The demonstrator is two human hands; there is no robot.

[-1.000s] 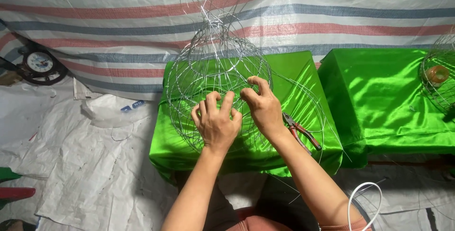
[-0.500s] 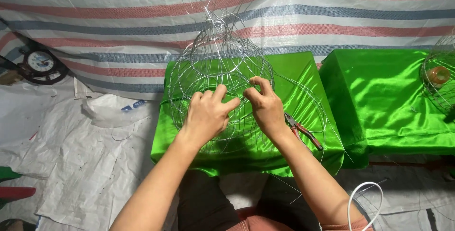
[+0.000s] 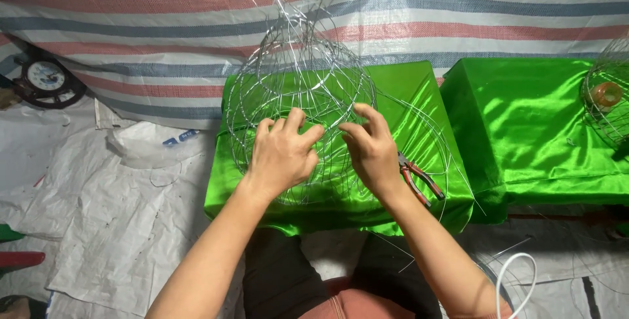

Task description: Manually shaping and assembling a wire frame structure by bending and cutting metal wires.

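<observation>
I see both hands on round wire frame (image 3: 298, 90) atop green-draped table (image 3: 419, 96), left hand (image 3: 283, 155) fingers spread, right hand (image 3: 372, 152) pinching wire, fingertips obscured, red-handled pliers (image 3: 419, 178) beside, wall clock (image 3: 44, 78) cut off left.

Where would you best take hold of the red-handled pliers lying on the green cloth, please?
Probably by the two red handles of the pliers, which point toward the near right edge of the green-covered table. The right hand is closest. Come from above and the near right, since the jaw end lies tucked beside that hand and the wire frame, while the handles lie open and slightly spread.
</observation>
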